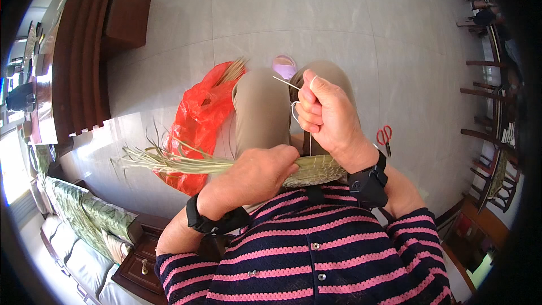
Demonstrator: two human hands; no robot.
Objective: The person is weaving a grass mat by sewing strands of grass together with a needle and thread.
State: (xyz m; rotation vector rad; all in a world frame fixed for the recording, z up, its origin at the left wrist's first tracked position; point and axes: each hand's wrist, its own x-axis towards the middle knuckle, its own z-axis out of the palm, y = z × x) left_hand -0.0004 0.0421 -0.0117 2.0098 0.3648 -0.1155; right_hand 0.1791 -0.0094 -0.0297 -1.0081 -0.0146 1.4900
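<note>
Across my lap lies a bundle of pale green plant stalks, its loose ends fanning to the left. My left hand grips the bundle near its middle. Right of that hand, the bundle is bound with rows of pale stitches. Raised above it, my right hand is closed around white cord. A thin needle-like piece sticks out to the left from its fingers. One strand of the cord runs down from this hand to the bound part.
A red plastic bag holding dry stalks lies on the floor left of my knees. Red-handled scissors lie at the right. Dark wooden furniture stands at the upper left, with wooden chairs along the right.
</note>
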